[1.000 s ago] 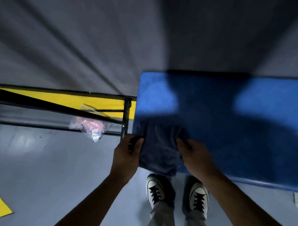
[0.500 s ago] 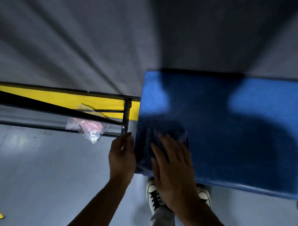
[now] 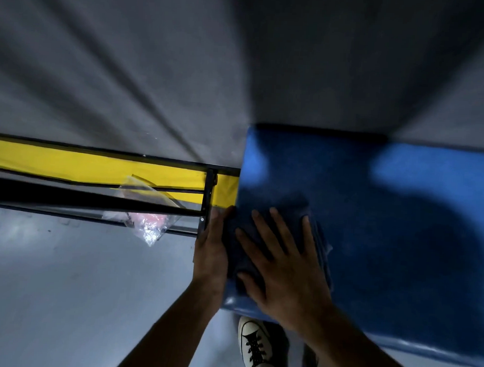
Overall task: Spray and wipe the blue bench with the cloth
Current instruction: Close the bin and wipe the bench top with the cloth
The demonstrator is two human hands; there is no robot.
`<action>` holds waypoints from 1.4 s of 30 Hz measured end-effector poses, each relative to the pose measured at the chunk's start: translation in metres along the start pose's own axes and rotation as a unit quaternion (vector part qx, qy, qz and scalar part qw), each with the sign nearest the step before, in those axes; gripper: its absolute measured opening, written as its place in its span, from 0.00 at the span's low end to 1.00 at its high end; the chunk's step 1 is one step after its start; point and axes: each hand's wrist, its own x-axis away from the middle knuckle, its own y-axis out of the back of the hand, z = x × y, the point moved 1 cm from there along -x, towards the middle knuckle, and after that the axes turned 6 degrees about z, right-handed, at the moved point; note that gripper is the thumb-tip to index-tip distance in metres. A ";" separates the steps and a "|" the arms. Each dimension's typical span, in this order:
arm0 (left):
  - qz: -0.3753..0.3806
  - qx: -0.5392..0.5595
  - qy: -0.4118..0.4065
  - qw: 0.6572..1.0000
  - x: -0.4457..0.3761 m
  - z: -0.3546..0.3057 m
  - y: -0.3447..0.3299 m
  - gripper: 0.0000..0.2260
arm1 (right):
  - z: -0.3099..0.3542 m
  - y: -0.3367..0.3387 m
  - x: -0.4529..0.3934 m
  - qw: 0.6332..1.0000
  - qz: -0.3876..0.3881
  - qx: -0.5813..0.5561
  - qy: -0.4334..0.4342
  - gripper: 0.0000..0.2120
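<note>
The blue bench [image 3: 399,232] fills the right side, and much of it lies in shadow. A dark blue cloth [image 3: 286,213] lies on the bench's near left corner. My right hand [image 3: 284,271] presses flat on the cloth with its fingers spread. My left hand [image 3: 211,254] lies along the bench's left end, fingers straight and touching the cloth's left edge. Its thumb is hidden, so a pinch on the cloth cannot be made out. No spray bottle is in view.
A black metal frame [image 3: 96,199] with a yellow strip [image 3: 97,166] stands just left of the bench. A clear plastic bag [image 3: 147,221] with something pink hangs in it. My white sneakers [image 3: 256,347] stand on the grey floor under the bench's near edge.
My right hand let go of the cloth's right edge and spread flat on top of it. The cloth, hanging over the near edge before, now lies on the bench. My left hand straightened along its left edge.
</note>
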 end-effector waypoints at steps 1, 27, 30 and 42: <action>-0.009 -0.005 -0.006 1.000 -0.002 0.004 0.001 0.14 | -0.008 0.004 -0.011 1.000 -0.004 0.006 0.008 0.30; 0.034 0.127 0.013 0.991 -0.007 0.012 0.007 0.14 | 0.005 0.008 -0.034 0.992 -0.065 -0.044 -0.095 0.23; 0.031 0.105 -0.002 0.994 -0.007 0.013 0.004 0.13 | 0.025 -0.006 0.011 0.991 -0.058 -0.054 -0.109 0.24; -0.022 -0.131 -0.178 0.975 -0.002 0.023 -0.007 0.11 | 0.029 -0.035 0.081 0.990 -0.082 -0.023 -0.108 0.31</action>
